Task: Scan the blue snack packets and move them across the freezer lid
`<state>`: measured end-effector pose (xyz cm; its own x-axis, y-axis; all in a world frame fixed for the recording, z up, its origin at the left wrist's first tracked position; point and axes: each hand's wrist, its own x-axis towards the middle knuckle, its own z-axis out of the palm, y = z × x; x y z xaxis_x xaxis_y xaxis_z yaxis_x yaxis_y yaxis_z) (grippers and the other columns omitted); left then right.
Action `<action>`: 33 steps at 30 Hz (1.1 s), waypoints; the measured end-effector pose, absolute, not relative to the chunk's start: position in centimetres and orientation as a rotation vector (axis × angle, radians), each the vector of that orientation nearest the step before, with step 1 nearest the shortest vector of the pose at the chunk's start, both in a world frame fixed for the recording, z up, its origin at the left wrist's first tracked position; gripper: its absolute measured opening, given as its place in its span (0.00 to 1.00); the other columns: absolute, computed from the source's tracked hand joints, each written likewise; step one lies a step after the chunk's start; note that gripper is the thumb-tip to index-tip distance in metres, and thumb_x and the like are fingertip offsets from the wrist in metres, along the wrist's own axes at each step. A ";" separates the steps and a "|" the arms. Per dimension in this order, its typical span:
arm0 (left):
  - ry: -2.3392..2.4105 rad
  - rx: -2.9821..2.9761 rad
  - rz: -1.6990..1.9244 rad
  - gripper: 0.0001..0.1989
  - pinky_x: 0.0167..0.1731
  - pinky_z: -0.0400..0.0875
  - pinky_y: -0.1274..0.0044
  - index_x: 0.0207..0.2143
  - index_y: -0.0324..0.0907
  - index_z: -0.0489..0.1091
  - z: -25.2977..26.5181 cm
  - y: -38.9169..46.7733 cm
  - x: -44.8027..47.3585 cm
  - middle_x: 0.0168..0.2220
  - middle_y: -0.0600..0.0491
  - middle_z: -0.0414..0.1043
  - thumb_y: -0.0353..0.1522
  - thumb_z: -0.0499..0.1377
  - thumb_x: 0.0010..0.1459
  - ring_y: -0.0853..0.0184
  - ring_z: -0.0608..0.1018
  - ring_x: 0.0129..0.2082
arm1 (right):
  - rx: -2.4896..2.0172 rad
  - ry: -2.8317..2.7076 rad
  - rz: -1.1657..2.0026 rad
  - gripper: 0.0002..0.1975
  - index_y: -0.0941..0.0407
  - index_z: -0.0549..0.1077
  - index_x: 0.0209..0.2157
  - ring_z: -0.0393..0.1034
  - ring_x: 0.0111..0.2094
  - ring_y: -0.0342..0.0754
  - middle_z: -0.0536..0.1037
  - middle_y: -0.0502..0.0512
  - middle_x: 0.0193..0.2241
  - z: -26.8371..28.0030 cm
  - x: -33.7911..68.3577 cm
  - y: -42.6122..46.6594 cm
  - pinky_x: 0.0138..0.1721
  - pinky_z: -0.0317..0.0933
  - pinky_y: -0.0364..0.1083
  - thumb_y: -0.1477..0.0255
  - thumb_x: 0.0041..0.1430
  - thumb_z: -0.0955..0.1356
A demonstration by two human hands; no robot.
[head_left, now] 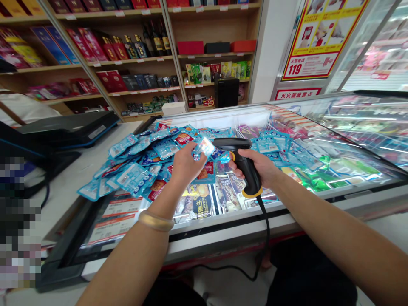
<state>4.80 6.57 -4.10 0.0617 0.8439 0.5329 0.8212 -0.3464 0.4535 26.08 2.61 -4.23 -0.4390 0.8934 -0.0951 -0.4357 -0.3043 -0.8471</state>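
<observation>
A black and yellow barcode scanner (251, 174) is in my right hand (259, 167), fingers wrapped round its handle. Its head points left at a small blue snack packet (206, 147), which my left hand (186, 163) pinches between thumb and fingers. Bright light from the scanner falls on the packet and washes out its print. Under and left of my left hand lies a heap of blue and red snack packets (134, 176) on the glass top of a chest freezer. A smaller group of blue packets (269, 143) lies to the right, beyond the scanner.
The chest freezer (219, 238) holds bagged frozen goods below its glass. The scanner's black cable (267, 229) hangs over its front edge to the floor. A counter (76, 170) with black equipment (68, 127) adjoins at left. Stocked shelves (137, 61) stand behind; a small white box (174, 108) sits at the back.
</observation>
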 end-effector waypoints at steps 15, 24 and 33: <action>1.446 1.773 1.368 0.18 0.45 0.69 0.72 0.47 0.43 0.64 -2.0 7.2 10.8 0.48 0.48 0.71 0.30 0.57 0.53 0.60 0.75 0.49 | -0.635 -0.745 1.650 0.10 0.58 0.70 0.33 0.61 0.20 0.40 0.71 0.52 0.23 -2.2 31.1 2.4 0.19 0.58 0.38 0.66 0.53 0.67; 1.408 1.953 0.974 0.26 0.54 0.66 0.69 0.58 0.37 0.62 -2.8 9.4 22.6 0.55 0.40 0.70 0.34 0.57 0.58 0.58 0.73 0.55 | -0.736 -0.577 1.467 0.09 0.58 0.69 0.32 0.60 0.20 0.41 0.69 0.53 0.23 -4.0 39.5 0.7 0.19 0.58 0.38 0.67 0.51 0.68; 1.401 2.345 0.669 0.26 0.64 0.55 0.65 0.61 0.34 0.62 -4.8 8.4 24.0 0.64 0.38 0.61 0.34 0.53 0.62 0.55 0.62 0.66 | -0.712 -0.518 1.509 0.08 0.59 0.69 0.32 0.60 0.20 0.41 0.69 0.53 0.23 -4.3 40.1 0.4 0.18 0.57 0.38 0.69 0.52 0.66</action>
